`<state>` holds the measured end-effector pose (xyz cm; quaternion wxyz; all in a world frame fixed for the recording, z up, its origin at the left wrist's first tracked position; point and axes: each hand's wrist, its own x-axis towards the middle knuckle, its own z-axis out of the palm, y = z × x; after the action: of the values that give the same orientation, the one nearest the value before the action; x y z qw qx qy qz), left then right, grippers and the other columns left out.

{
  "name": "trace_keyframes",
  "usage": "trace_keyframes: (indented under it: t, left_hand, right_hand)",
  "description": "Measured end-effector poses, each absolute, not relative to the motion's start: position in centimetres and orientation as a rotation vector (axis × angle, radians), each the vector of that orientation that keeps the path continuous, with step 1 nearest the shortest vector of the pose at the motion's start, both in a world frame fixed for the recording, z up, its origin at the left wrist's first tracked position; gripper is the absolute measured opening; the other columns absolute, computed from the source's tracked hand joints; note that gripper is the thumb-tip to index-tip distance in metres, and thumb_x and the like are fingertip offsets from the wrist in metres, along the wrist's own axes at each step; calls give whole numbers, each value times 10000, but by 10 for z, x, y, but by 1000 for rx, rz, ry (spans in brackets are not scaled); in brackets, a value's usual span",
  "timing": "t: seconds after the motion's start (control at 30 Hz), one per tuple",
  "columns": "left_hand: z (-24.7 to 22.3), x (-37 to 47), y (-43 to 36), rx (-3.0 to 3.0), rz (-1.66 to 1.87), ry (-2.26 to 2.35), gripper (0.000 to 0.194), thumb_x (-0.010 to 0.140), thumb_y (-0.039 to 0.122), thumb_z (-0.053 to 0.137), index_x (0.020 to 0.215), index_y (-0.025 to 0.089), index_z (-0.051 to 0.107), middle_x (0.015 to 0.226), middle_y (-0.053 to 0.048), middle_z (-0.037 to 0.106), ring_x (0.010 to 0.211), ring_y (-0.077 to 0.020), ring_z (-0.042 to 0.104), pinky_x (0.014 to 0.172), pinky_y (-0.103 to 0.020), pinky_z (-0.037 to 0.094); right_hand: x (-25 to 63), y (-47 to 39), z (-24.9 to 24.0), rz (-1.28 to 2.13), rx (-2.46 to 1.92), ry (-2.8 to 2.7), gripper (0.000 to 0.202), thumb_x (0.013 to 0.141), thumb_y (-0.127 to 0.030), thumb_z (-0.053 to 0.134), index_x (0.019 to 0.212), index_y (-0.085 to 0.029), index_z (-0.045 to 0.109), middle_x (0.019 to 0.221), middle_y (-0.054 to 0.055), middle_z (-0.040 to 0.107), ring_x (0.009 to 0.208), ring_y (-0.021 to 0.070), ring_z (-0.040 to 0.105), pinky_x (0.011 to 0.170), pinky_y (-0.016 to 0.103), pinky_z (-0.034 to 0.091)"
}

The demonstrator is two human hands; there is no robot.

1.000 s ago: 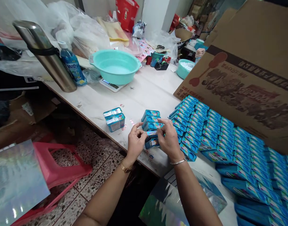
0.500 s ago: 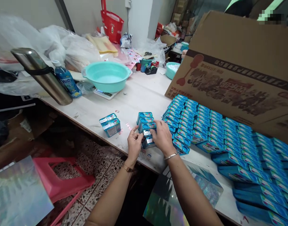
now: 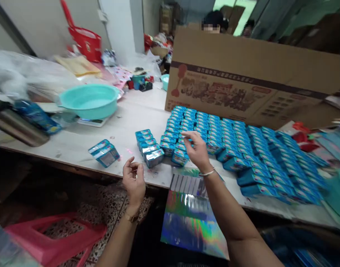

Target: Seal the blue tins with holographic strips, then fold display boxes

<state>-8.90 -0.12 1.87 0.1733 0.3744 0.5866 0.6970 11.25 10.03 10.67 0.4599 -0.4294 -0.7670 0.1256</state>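
My left hand (image 3: 134,180) is raised at the table's front edge, fingers curled and thumb apart, with nothing seen in it. Just beyond it stands a short row of blue tins (image 3: 148,145), touched by neither hand. My right hand (image 3: 197,149) hovers over the near left end of a large block of similar blue tins (image 3: 228,137), its fingers bent and apart, with nothing visible between them. To the left, a pair of blue tins (image 3: 104,152) sits separately on the table. A shiny holographic sheet (image 3: 193,222) with silver strips lies below the table edge, between my forearms.
A large cardboard box (image 3: 228,81) stands behind the tins. On the left are a turquoise basin (image 3: 89,102) on a white scale (image 3: 93,121), a steel flask (image 3: 22,126) and a blue bottle (image 3: 38,116). A pink stool (image 3: 58,237) stands below. Other people are behind the box.
Both hands have come off the short row of tins: the left drew back toward me, the right moved over the large block. The view has swung to the right.
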Motion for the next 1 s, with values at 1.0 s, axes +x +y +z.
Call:
trace_keyframes:
  t: [1.0]
  left_hand:
    - [6, 30, 24, 2433, 377, 1058, 245, 1006, 268, 440, 1067, 214, 671, 968, -75, 728, 923, -199, 668, 821, -287, 497]
  right_hand:
    - [204, -58, 0, -131, -1602, -2201, 288, 963, -188, 467, 1181, -182, 655, 1274, 140, 626, 1200, 309, 535, 999, 500, 459]
